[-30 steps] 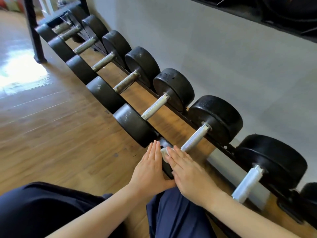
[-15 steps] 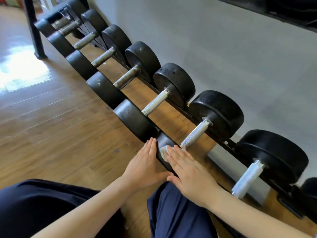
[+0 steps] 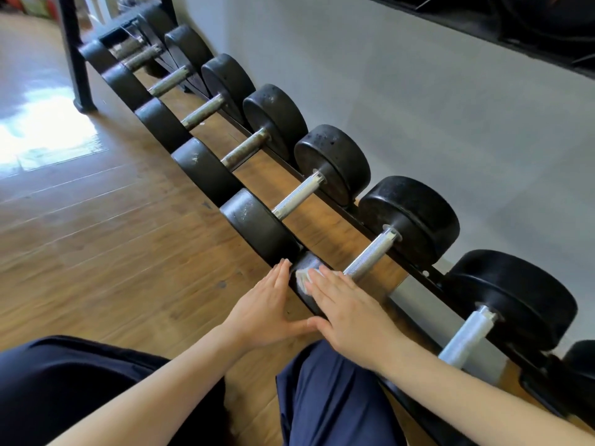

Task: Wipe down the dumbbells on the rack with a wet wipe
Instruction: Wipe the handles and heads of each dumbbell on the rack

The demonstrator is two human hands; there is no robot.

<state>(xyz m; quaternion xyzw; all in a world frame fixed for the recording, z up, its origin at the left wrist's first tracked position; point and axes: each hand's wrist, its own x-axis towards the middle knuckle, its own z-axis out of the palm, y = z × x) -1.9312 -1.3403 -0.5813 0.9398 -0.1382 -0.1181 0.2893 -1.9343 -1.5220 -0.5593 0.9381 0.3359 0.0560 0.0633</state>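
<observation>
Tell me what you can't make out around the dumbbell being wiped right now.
Head view only:
- wet wipe: mostly hidden under the right hand; its full extent is unclear.
- near dumbbell head: lower part covered by both hands; the left hand flanks it.
- far dumbbells: too small and blurred to judge cleanliness.
- rack: cut off at the right edge.

I see black dumbbells (image 3: 335,162) with metal handles lying in a row across the low rack (image 3: 415,268); a crumpled white wet wipe (image 3: 302,277) lies against one near head.

Wooden floor (image 3: 96,220) — grey wall (image 3: 418,107)
</observation>
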